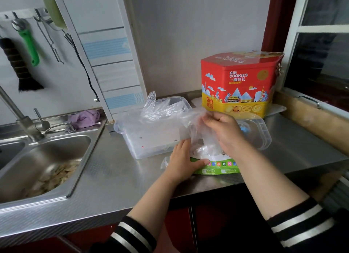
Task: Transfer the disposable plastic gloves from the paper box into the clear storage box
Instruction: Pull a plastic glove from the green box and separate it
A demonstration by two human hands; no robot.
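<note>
**Hands at the paper box**

Left hand rests on the paper box, thumb stretched along its green edge, holding it down on the counter. Right hand pinches a bunch of gloves lifted above the box. Behind, more gloves lie in the clear box; its lid lies just right, before a cookie tin.

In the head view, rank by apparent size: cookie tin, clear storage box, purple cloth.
1. Red and yellow cookie tin
2. Clear plastic storage box, similar, so unsure
3. Crumpled purple cloth, clearly smallest
</note>
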